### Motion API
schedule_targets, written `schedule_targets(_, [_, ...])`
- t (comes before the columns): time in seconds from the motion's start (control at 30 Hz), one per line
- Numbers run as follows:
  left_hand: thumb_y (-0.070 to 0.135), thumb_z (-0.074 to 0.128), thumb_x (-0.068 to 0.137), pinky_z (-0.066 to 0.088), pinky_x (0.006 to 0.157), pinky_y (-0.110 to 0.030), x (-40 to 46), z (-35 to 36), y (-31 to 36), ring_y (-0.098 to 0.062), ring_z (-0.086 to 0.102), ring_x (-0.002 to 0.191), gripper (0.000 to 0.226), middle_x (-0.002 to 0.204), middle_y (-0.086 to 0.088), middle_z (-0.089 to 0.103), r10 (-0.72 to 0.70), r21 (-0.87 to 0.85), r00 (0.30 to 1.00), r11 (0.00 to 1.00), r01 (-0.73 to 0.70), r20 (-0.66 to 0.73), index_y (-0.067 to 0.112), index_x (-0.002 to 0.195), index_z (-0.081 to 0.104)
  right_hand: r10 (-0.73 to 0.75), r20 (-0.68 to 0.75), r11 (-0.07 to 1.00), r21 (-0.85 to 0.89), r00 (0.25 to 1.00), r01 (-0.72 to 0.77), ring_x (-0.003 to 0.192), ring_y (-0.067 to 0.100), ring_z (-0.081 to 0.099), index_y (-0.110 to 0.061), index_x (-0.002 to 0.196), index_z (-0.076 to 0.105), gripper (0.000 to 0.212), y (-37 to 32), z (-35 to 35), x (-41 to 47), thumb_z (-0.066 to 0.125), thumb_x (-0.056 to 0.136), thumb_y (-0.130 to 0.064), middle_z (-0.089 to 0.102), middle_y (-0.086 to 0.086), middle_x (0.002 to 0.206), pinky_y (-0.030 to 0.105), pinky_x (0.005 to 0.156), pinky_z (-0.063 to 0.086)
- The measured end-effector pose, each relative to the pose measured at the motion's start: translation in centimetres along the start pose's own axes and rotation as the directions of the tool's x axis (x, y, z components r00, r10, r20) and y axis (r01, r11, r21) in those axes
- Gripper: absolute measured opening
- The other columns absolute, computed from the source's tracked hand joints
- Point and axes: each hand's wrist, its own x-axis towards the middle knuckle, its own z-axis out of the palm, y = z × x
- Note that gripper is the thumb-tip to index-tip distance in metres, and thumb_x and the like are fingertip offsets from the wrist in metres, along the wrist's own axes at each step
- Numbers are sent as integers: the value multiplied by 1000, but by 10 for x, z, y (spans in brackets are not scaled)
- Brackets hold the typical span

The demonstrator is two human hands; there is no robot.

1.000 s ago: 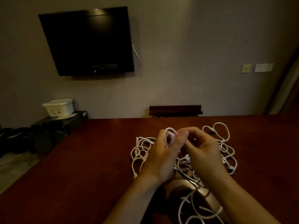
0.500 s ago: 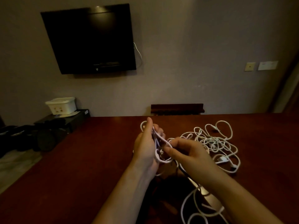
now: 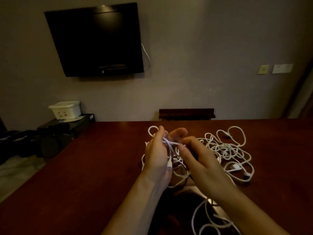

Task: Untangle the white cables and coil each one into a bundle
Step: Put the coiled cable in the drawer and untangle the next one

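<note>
Head view: white cables (image 3: pixel 227 150) between both hands (image 3: pixel 179 156).

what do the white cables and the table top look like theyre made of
White cables: likely plastic or rubber sheathing, smooth and matte; they bend into loose soft loops. Table: looks like dark reddish wood or veneer, polished; a faint sheen shows near its far edge.

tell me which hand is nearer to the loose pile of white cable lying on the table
Right. The right hand sits just beside the loose pile of white cable, pinching a strand, while the left hand grips loops on its far side.
</note>
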Motion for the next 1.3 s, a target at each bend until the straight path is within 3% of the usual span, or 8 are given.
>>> schedule_targets(0.13, [45, 25, 114, 52, 105, -41, 2, -5, -7, -17, 73, 109, 69, 110, -1, 81, 51, 158, 996, 985, -62, 73, 25, 69, 73, 20, 32, 1000, -23, 999, -20, 113, -3, 61, -49, 124, 56, 29, 0, 7, -1, 45, 100, -63, 59, -20, 122, 30, 91, 57])
schedule_targets(0.3, [51, 25, 112, 59, 71, -23, 2, -7, -13, -9, 77, 94, 61, 102, 1, 81, 57, 248, 990, 965, -89, 131, 19, 109, 77, 53, 121, 985, 154, 991, -72, 102, 14, 73, -28, 120, 61, 32, -5, 3, -4, 59, 93, -45, 72, -5, 108, 41, 84, 64])
schedule_targets(0.6, [35, 72, 97, 59, 74, -24, 14, -14, -20, -15, 75, 87, 21, 92, -2, 76, 250, 455, 949, 834, -313, 194, 17, 105, 68, 53, 57, 989, 134, 997, -60, 101, 16, 74, -28, 119, 59, 18, 5, -8, 0, 54, 107, -16, 73, -2, 109, 41, 84, 64])
schedule_targets(0.77, [36, 67, 100, 58, 74, -22, 17, -18, -24, -8, 75, 93, 18, 99, 5, 78, 183, 548, 972, 803, -235, 148, 22, 111, 70, 138, 25, 961, 240, 990, -140, 96, 21, 75, -19, 115, 63, 16, 10, -15, 3, 54, 106, -28, 74, 5, 103, 38, 79, 63])
schedule_targets(0.97, [23, 72, 97, 48, 47, -25, 22, -21, -22, -14, 61, 56, 18, 76, 3, 71, 238, 366, 969, 898, -244, 63, 24, 114, 66, 32, -80, 997, 78, 996, -26, 68, 16, 63, -39, 103, 69, 20, 14, -17, 8, 51, 106, -30, 69, 1, 86, 21, 57, 49])
schedule_targets(1.07, [24, 62, 104, 45, 46, -23, 22, -22, -23, -14, 57, 55, 12, 71, -2, 66, 287, 362, 956, 886, -289, 61, 16, 102, 72, 32, -84, 990, 140, 996, -20, 80, 28, 67, -37, 103, 72, 20, 16, -18, 10, 53, 105, -30, 69, 5, 90, 28, 66, 55])
schedule_targets(1.2, [22, 66, 102, 45, 44, -23, 21, -17, -23, -11, 56, 52, 9, 69, -1, 65, 292, 320, 956, 908, -271, -19, 15, 99, 73, 70, -96, 974, 221, 993, -48, 84, 17, 72, -32, 111, 72, 20, 12, -18, 9, 53, 105, -29, 73, 0, 94, 27, 69, 58])
schedule_targets(1.3, [25, 65, 103, 50, 58, -19, 26, -25, -24, -4, 62, 71, 6, 84, 9, 70, 406, 557, 913, 749, -358, 39, 24, 101, 71, 21, -144, 999, 28, 989, -17, 81, 15, 71, -35, 112, 70, 19, 16, -20, 9, 56, 105, -24, 72, -6, 92, 34, 65, 61])
